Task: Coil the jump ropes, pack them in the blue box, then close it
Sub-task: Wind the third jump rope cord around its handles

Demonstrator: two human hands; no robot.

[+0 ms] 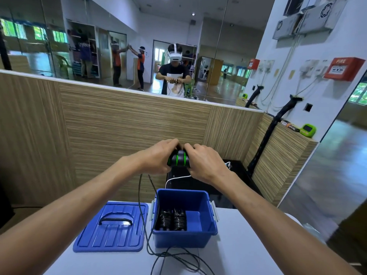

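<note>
My left hand [158, 157] and my right hand [202, 161] both grip the black jump rope handles with green rings [179, 158], held together in the air above and behind the blue box [184, 238]. The black rope [142, 205] hangs from the handles down past the box's left side and lies in loose loops on the table in front of it. Two coiled black ropes [172, 219] sit side by side in the left half of the open box. The blue lid [113, 227] lies flat on the table left of the box, its black handle up.
The white table [248, 245] carries the box and lid. Behind it stands a wood-panelled wall [129, 126] with a mirror above. A black surface with a white cable [178, 178] lies behind the box. A black pole [272, 132] leans at the right.
</note>
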